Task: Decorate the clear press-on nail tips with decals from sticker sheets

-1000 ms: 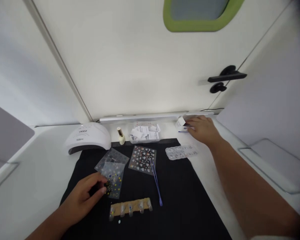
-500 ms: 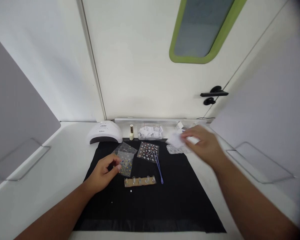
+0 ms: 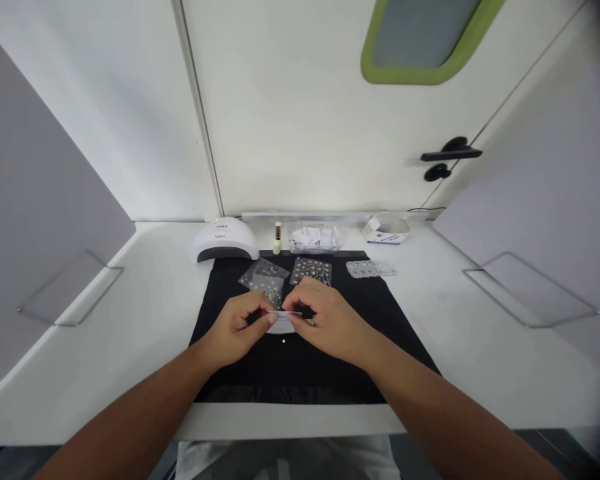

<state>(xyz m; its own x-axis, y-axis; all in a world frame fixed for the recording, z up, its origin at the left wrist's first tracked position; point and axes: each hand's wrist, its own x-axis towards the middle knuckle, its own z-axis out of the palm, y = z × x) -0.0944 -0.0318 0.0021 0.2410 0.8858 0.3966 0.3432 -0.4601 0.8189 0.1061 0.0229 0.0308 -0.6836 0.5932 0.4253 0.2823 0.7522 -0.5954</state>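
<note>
Both hands meet over the middle of the black mat (image 3: pixel 300 373). My left hand (image 3: pixel 237 328) and my right hand (image 3: pixel 325 321) pinch a small white packet (image 3: pixel 281 324) between their fingertips, each at one end. Just beyond the hands lie clear nail sticker sheets (image 3: pixel 263 279) and a darker sticker sheet (image 3: pixel 311 270). A tiny white speck (image 3: pixel 283 341) sits on the mat under the packet. The nail tip holder and tweezers are hidden behind my hands.
A white nail lamp (image 3: pixel 224 240), a small polish bottle (image 3: pixel 277 239), a pile of white packets (image 3: pixel 314 237), an open white box (image 3: pixel 386 229) and a clear tray of nail tips (image 3: pixel 371 269) line the back of the white table (image 3: pixel 145 313). A door with a black handle (image 3: pixel 450 155) stands behind.
My right hand took a white packet from the box at the back right and brought it to the mat's middle. My left hand left the sticker sheet and joined it on the packet.
</note>
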